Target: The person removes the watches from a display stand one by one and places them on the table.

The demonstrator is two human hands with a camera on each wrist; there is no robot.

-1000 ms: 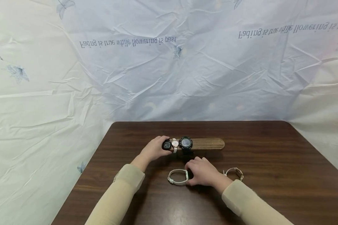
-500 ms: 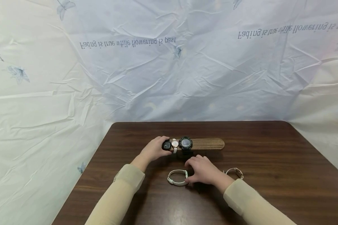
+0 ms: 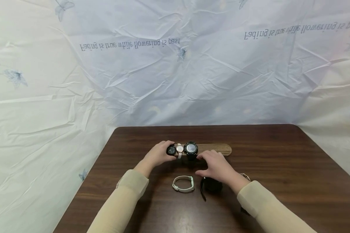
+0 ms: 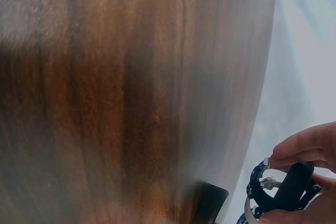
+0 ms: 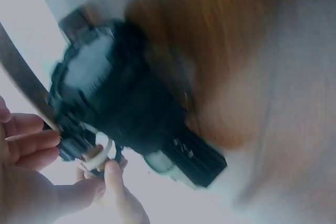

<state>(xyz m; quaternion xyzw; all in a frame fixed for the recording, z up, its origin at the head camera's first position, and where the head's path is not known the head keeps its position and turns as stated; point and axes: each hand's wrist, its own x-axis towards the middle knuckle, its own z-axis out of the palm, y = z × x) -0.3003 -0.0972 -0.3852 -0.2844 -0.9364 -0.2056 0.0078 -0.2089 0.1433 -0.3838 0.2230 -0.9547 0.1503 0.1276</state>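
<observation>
A: Watches are strapped side by side on the wooden stand [image 3: 214, 149] at the back of the table [image 3: 280, 168]: a small black watch [image 3: 171, 150], a pale-faced watch [image 3: 179, 149] and a large black watch [image 3: 191, 148]. What is held by the left hand [image 3: 158, 155]?

B: The small black watch at the stand's left end is gripped, fingers curled over the top and thumb below; this grip is also shown in the left wrist view, on the strap [image 4: 294, 184].

A: What has been changed since the earlier frames?

B: The right hand [image 3: 215, 165] has been lifted from the white band [image 3: 183, 183] and brought up to the stand, just beside the large black watch. Its fingers are seen relaxed and slightly bent, with nothing gripped. A black watch [image 3: 211, 187], covered before, is now exposed on the table, beside the white band.

A: And the white band?

B: It has been left where it lay. Another pale watch [image 3: 246, 176] is partly hidden behind the right wrist.

A: Is anything else carried by the stand?

B: Its right half is seen bare.
</observation>
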